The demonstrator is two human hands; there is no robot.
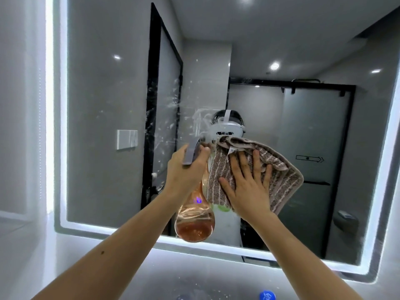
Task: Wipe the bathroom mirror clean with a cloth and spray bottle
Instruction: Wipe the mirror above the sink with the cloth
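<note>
The right hand (249, 187), fingers spread, presses the cloth (281, 182) flat on the mirror (108, 126). The left hand (186, 169) grips the spray bottle (194, 221). Droplets and smears remain left of the cloth, so wiping seems barely begun.

A brown striped cloth (255, 176), partly folded over at its top, lies flat against the middle of a lit-edged bathroom mirror (108, 126) streaked with white spray marks. Just left of it, a clear spray bottle (194, 221) of amber liquid with a grey trigger head is held upright.
</note>
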